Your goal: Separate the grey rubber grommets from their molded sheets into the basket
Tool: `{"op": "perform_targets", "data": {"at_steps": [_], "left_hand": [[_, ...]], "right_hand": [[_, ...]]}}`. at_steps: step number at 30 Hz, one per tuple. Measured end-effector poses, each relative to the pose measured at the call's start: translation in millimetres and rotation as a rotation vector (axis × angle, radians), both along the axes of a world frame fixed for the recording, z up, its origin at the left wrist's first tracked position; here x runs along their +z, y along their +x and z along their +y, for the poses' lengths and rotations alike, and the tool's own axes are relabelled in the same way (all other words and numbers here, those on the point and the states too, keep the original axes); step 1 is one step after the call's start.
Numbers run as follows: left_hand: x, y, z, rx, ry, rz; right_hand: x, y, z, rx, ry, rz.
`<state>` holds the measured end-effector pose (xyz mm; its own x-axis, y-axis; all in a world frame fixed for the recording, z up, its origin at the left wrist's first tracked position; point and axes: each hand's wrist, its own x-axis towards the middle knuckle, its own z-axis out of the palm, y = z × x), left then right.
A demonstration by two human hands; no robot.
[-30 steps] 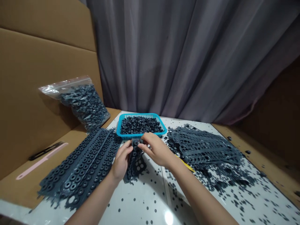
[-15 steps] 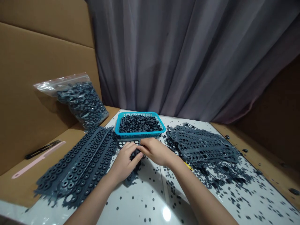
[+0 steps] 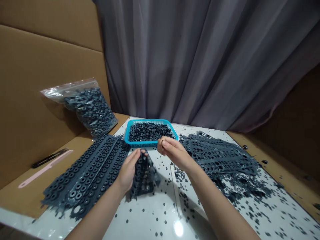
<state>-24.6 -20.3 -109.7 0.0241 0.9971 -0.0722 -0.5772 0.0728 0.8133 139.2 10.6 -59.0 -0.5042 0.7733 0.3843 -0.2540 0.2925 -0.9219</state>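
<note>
My left hand grips a dark grey rubber sheet full of punched holes, holding it tilted above the white table. My right hand is raised just right of it, fingers curled shut on something too small to make out, close to the front rim of the blue basket heaped with small dark rubber rings. A stack of unpunched ring sheets lies to the left of my left hand.
A pile of emptied, hole-riddled sheets lies to the right. A clear zip bag of rings leans on the cardboard wall. A pink comb-like tool and a black tool rest at left. Small punched dots litter the tabletop.
Both hands were pressed together low on the sheet. Now the right hand has lifted away toward the basket, and the left hand has raised the sheet.
</note>
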Motion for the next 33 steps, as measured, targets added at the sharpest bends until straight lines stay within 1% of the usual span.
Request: {"op": "perform_targets", "data": {"at_steps": [2,4,6,8,11,13,15,17,19,23,26,29,31,33], "left_hand": [[2.2,1,0,-0.005,0.031,0.011],[4.0,2,1,-0.017,0.05,0.004],[4.6,3,1,-0.015,0.034,-0.023],[3.9,4,1,-0.018,0.006,-0.042],[1.2,4,1,-0.029,0.023,-0.016],[-0.7,2,1,-0.032,0.078,0.042],[-1.7,0,0,-0.05,0.161,0.131],[-1.3,-2,0,-0.089,0.235,0.215],[0.4,-3,-1,-0.134,0.264,0.249],[3.2,-2,-2,-0.218,0.226,0.182],[3.8,0,-5,-0.238,0.226,0.085],[5.3,0,-8,-0.228,0.204,-0.022],[7.0,-2,-9,-0.225,0.161,-0.08],[8.3,-3,-9,-0.224,0.119,-0.136]], "right_hand": [[13.3,4,-9,-0.172,0.18,-0.259],[22.2,4,-17,-0.28,0.349,-0.482],[24.0,0,-22,-0.325,0.494,-0.665],[19.7,-5,-23,-0.337,0.596,-0.826],[9.8,-10,-20,-0.355,0.672,-0.993],[5.4,-11,-19,-0.355,0.675,-1.052],[3.9,-10,-19,-0.325,0.655,-1.063],[4.0,-9,-18,-0.278,0.619,-1.021],[4.4,-8,-17,-0.223,0.561,-0.942],[1.1,-5,-10,-0.075,0.385,-0.698],[-8.1,-7,-5,0.05,0.156,-0.459],[-21.9,-16,-3,0.161,-0.151,-0.132],[-30.8,-22,-3,0.197,-0.329,0.064],[-37.7,-28,-3,0.199,-0.448,0.181]]}}
